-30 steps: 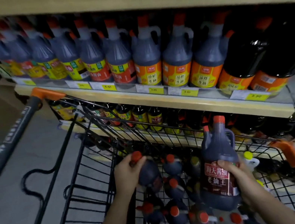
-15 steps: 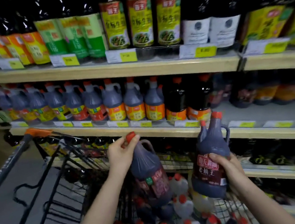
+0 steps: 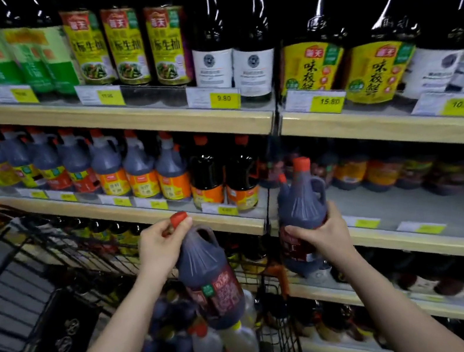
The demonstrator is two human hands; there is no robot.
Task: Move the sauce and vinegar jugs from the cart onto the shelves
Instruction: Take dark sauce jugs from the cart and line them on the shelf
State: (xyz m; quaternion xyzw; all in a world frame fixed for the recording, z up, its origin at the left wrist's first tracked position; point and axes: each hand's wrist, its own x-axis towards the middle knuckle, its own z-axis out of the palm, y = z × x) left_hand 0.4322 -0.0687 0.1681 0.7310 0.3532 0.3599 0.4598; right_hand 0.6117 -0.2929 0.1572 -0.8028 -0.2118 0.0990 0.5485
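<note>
my left grip pinches the red cap of one dark jug hanging over the cart; my right grip wraps the second jug at the middle shelf's front edge. neither is shelved yet, and i judge many jugs remain in the cart.

Both dark jugs have been lifted out of the cart and are now held in front of the shelves. The left jug, gripped at its red-capped neck by the left hand, has been raised until the cap is level with the edge of the middle shelf. The right jug, held round its body by the right hand, has been carried up and farther, to the bare stretch of that shelf.
</note>
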